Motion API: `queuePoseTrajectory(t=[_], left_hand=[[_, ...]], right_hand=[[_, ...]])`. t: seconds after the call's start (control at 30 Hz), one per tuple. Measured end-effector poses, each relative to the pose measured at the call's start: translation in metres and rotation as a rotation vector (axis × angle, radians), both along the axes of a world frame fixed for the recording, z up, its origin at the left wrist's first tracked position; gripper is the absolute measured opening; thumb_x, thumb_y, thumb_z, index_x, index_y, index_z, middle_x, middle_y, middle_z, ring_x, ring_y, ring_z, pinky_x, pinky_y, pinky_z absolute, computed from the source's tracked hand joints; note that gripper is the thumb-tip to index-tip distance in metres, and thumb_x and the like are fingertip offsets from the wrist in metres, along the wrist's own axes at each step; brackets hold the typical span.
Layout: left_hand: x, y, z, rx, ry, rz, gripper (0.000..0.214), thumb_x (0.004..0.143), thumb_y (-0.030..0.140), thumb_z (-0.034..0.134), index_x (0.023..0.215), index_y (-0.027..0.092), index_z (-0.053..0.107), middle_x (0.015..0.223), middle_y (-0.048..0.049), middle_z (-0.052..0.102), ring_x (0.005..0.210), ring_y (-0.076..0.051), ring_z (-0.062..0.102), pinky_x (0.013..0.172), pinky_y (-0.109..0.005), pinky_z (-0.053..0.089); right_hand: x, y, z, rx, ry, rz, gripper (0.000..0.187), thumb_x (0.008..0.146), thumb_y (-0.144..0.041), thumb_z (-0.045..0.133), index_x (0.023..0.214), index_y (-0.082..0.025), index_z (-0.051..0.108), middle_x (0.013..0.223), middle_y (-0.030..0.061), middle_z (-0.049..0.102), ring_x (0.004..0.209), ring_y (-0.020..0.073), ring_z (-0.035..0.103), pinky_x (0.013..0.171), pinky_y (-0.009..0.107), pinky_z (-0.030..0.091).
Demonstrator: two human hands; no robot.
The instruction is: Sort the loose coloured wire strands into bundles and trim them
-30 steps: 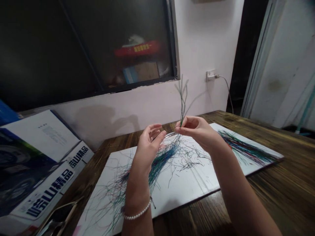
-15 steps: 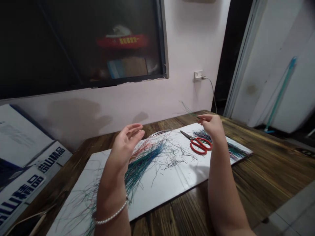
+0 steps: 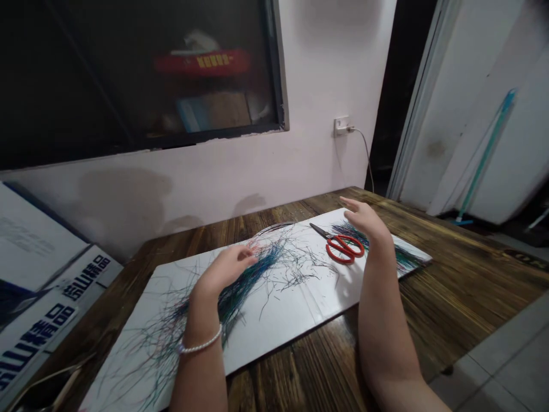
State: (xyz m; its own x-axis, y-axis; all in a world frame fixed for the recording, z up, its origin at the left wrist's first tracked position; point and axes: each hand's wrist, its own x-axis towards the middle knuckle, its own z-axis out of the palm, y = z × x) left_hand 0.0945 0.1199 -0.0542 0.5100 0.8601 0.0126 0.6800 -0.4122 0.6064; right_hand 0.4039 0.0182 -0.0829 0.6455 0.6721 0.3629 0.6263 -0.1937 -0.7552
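Holding nothing, the open left hand (image 3: 225, 268) sits over teal strands (image 3: 242, 297), the open right hand (image 3: 363, 220) near red-handled scissors (image 3: 343, 249) on a white board (image 3: 283, 332).

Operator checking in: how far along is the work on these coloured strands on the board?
Looks done: a blue-green strand bunch lies gathered at the right end of the white board, beyond the red-handled scissors. In hand: nothing gripped; the left hand lies over the long multicoloured strand pile, and the right hand hovers open. Left: that pile and the scattered short dark snippets lie loose.
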Motion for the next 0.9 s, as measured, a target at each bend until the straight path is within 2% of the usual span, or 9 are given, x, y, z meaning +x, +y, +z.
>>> queuePoseTrajectory(t=[0.03,0.1,0.13,0.2,0.43,0.57,0.7,0.83,0.9], left_hand=[[0.0,0.007,-0.009,-0.023,0.096,0.01,0.019,0.071,0.03,0.071,0.08,0.014,0.065,0.084,-0.0077,0.067,0.084,-0.026,0.062,0.081,-0.039,0.047],[0.0,0.021,-0.025,-0.04,0.247,0.039,0.023,0.079,0.028,0.065,0.095,0.012,0.063,0.097,-0.0087,0.064,0.089,-0.023,0.061,0.082,-0.041,0.049],[0.0,0.026,-0.032,-0.042,0.305,0.045,0.028,0.086,0.031,0.057,0.108,0.014,0.058,0.108,-0.0079,0.06,0.094,-0.02,0.06,0.082,-0.041,0.05],[0.002,0.034,-0.043,-0.033,0.377,0.055,0.033,0.088,0.032,0.055,0.116,0.015,0.053,0.116,-0.0094,0.056,0.099,-0.021,0.058,0.082,-0.042,0.05],[0.003,0.038,-0.058,-0.01,0.452,0.024,0.033,0.088,0.032,0.055,0.117,0.016,0.053,0.117,-0.0094,0.056,0.099,-0.021,0.058,0.082,-0.042,0.051],[0.0,0.037,-0.054,0.047,0.401,-0.007,0.033,0.088,0.032,0.055,0.117,0.016,0.053,0.117,-0.0093,0.056,0.099,-0.021,0.058,0.082,-0.041,0.051],[-0.005,0.029,-0.039,0.156,0.29,-0.017,0.031,0.088,0.032,0.054,0.114,0.015,0.055,0.113,-0.0089,0.058,0.095,-0.02,0.059,0.08,-0.041,0.051],[-0.01,0.018,-0.018,0.309,0.159,0.048,0.012,0.081,0.024,0.062,0.091,0.019,0.061,0.088,-0.0041,0.067,0.083,-0.017,0.063,0.074,-0.03,0.048],[-0.012,0.012,-0.009,0.371,0.102,0.079,0.012,0.076,0.019,0.064,0.088,0.021,0.06,0.084,-0.0024,0.069,0.08,-0.017,0.064,0.07,-0.027,0.046]], right_hand=[[-0.005,0.002,0.003,-0.006,-0.009,0.039,0.053,0.074,-0.017,0.049,0.127,-0.021,0.056,0.116,0.0133,0.064,0.106,0.0295,0.058,0.09,0.045,0.042],[-0.016,0.006,0.011,-0.028,-0.021,0.093,0.052,0.077,-0.021,0.048,0.128,-0.019,0.054,0.115,0.0139,0.065,0.102,0.0269,0.06,0.087,0.04,0.045],[-0.022,0.008,0.014,-0.037,-0.031,0.118,0.051,0.078,-0.022,0.048,0.129,-0.018,0.053,0.115,0.0146,0.065,0.102,0.0266,0.06,0.086,0.039,0.046],[-0.037,0.012,0.021,-0.058,-0.058,0.168,0.05,0.08,-0.022,0.047,0.129,-0.017,0.052,0.117,0.0156,0.063,0.105,0.0269,0.059,0.086,0.04,0.046],[-0.095,0.022,0.034,-0.18,-0.178,0.399,0.043,0.084,-0.024,0.05,0.126,-0.017,0.052,0.121,0.0153,0.061,0.11,0.0289,0.056,0.091,0.045,0.042],[-0.119,0.029,0.033,-0.245,-0.236,0.525,0.04,0.084,-0.023,0.052,0.124,-0.018,0.054,0.119,0.0141,0.063,0.108,0.0293,0.057,0.09,0.046,0.042],[-0.133,0.041,0.028,-0.278,-0.269,0.636,0.04,0.082,-0.009,0.046,0.119,-0.016,0.059,0.109,0.0142,0.068,0.1,0.0262,0.061,0.082,0.037,0.045],[-0.147,0.056,0.018,-0.286,-0.262,0.765,0.042,0.077,-0.002,0.046,0.114,-0.013,0.063,0.105,0.0144,0.069,0.094,0.0225,0.063,0.076,0.028,0.045],[-0.155,0.063,0.011,-0.291,-0.249,0.841,0.038,0.076,-0.004,0.049,0.109,-0.012,0.066,0.1,0.0136,0.071,0.089,0.0219,0.065,0.072,0.027,0.046]])
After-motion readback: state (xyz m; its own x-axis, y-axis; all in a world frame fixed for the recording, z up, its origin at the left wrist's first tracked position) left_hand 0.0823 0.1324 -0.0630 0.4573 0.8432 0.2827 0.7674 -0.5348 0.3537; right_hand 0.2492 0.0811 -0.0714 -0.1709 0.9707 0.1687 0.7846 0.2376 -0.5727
